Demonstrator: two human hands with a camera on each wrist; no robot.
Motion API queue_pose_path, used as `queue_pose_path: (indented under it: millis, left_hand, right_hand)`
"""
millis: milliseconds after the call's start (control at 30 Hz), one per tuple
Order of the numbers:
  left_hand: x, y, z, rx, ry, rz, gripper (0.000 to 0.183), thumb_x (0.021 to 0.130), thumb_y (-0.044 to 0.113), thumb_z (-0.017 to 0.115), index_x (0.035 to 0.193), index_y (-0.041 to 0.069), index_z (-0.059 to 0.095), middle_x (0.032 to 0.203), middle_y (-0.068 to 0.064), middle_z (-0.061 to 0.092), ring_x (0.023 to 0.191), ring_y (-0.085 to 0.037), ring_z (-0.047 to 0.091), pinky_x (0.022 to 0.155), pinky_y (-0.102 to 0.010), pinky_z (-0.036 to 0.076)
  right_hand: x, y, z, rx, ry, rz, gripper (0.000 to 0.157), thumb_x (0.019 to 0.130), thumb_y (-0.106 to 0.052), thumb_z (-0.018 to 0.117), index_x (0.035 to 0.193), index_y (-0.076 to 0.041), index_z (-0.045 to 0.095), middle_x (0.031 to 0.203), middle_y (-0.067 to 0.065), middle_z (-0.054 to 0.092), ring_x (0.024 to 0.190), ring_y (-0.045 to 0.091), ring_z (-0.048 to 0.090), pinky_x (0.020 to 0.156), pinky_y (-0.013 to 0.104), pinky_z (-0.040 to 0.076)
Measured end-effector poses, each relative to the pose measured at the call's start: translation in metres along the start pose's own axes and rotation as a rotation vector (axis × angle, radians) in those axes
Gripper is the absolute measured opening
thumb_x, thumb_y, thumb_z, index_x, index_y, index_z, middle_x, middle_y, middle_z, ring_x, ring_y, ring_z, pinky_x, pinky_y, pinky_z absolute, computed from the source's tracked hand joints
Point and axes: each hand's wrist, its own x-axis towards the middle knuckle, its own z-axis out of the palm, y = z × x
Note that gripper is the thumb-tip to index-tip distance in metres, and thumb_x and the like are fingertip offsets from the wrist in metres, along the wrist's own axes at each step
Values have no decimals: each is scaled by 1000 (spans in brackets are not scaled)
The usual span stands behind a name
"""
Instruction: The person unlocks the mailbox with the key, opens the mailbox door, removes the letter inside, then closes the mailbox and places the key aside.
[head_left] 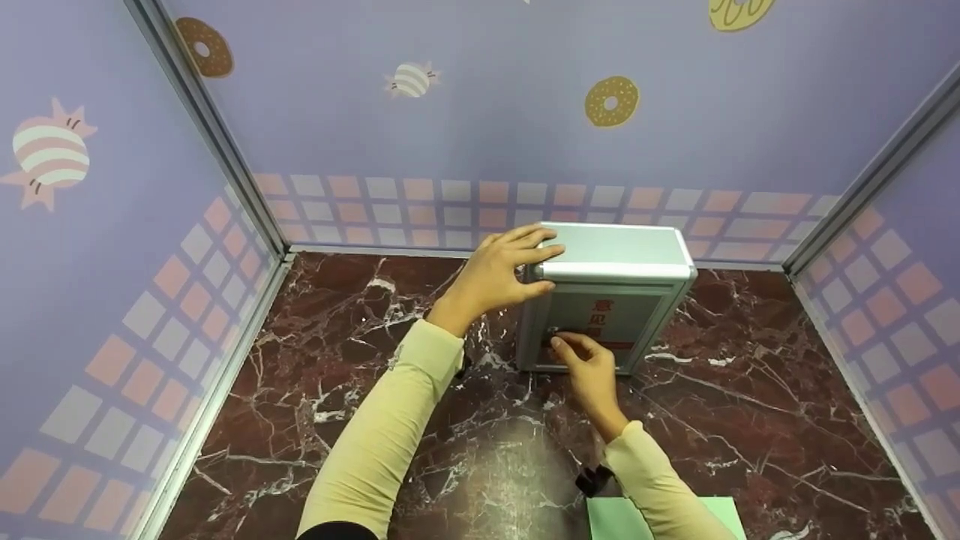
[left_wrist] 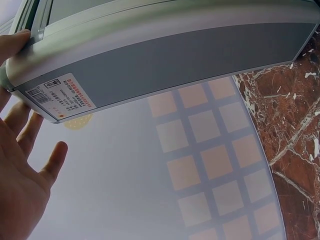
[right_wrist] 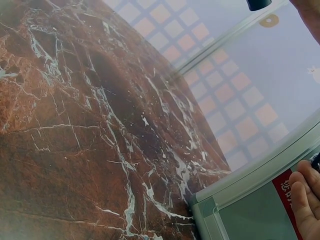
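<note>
A silvery-green metal suggestion box (head_left: 619,251) with red Chinese lettering on its front stands upright on the marbled surface. My left hand (head_left: 495,270) grips its upper left corner, fingers over the top and thumb at the front edge. In the left wrist view, the box's side panel (left_wrist: 175,65) bears a white printed label (left_wrist: 62,97). Low on the front's left side, my right hand (head_left: 592,371) pinches a small dark-headed key (right_wrist: 316,161) at the lock (head_left: 553,330). The fingertips mostly cover the key, so how deep it sits cannot be told.
A light green sheet (head_left: 720,516) lies near the front edge, partly under the right sleeve. Purple patterned walls (head_left: 487,112) enclose the back and both sides. Reddish-brown marbled surface (head_left: 750,420) extends around the box.
</note>
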Motion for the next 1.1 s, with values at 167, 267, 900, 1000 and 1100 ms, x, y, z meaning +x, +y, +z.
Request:
queue_pose_path:
  millis: [167,267,900,1000,1100]
  left_hand:
    - [0,0,0,0,6,2,58,89,51,67,141,31,54,151,11,40,141,-5,24,112,-37,23]
    - [1,-1,0,0,9,8,57,89,51,67,141,31,54,151,11,40,141,-6,24,112,-37,23]
    - [0,0,0,-13,6,-2,57,89,49,67,141,31,54,151,12,39,141,-4,23,113,-36,20]
    - [0,0,0,-15,3,-3,57,90,50,67,141,31,54,152,12,39,142,-5,23,113,-36,19]
    - [0,0,0,-13,3,-1,57,90,50,66,141,31,54,152,12,39,142,-6,23,114,-38,20]
  right_hand:
    - [1,0,1,12,14,27,22,92,0,67,104,18,65,95,37,65,75,17,69,72,29,57]
    - [4,5,0,29,24,54,22,91,0,68,104,18,65,95,36,65,76,23,69,70,30,57]
    - [9,30,3,-40,141,24,21,80,-10,83,97,1,75,83,11,68,76,21,65,67,25,53]
    - [9,30,3,-44,150,22,20,80,-7,82,96,1,75,83,12,68,76,22,65,66,26,54]
    - [9,29,4,-59,157,27,20,80,-7,83,96,1,75,83,12,67,76,22,65,66,25,53]
